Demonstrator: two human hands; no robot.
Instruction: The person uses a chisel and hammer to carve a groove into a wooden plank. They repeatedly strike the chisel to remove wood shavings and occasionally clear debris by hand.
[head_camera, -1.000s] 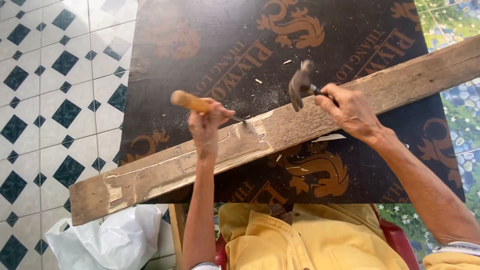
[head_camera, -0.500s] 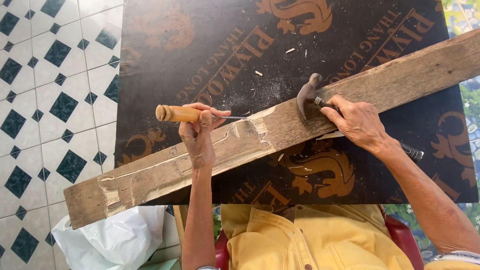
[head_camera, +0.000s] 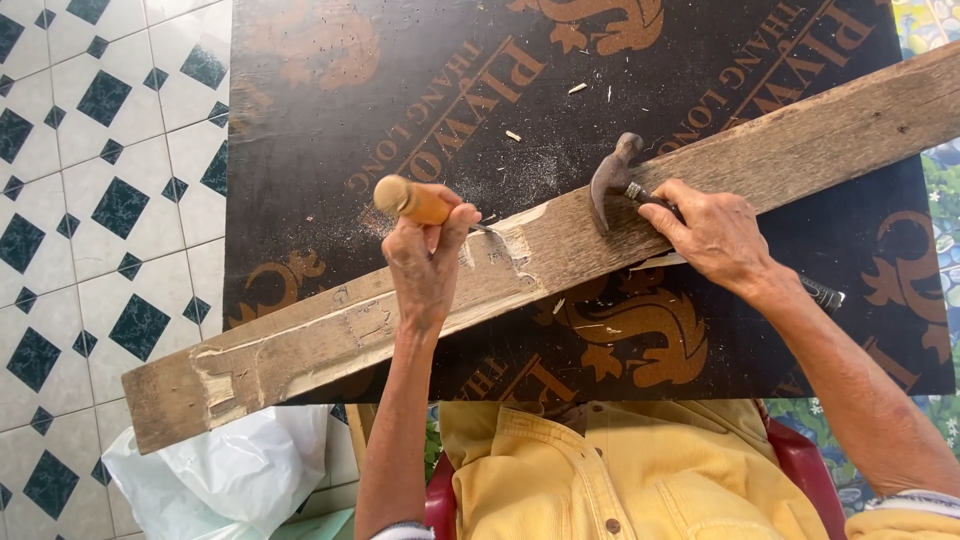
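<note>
Left hand (head_camera: 425, 262) is wrapped around the chisel (head_camera: 412, 201) by its wooden handle, tip on the plank (head_camera: 300, 350). Plank lies diagonally across the worktop (head_camera: 300, 120): stiff, heavy, splintery. Right hand (head_camera: 715, 235) grips the hammer (head_camera: 612, 178) near its steel head.

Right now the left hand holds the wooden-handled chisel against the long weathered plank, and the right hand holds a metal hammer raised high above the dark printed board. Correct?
Not quite. In the head view the right hand holds the metal hammer low, its head resting on the long weathered plank, not raised high. The left hand does hold the wooden-handled chisel against the plank, over the dark printed board.
</note>
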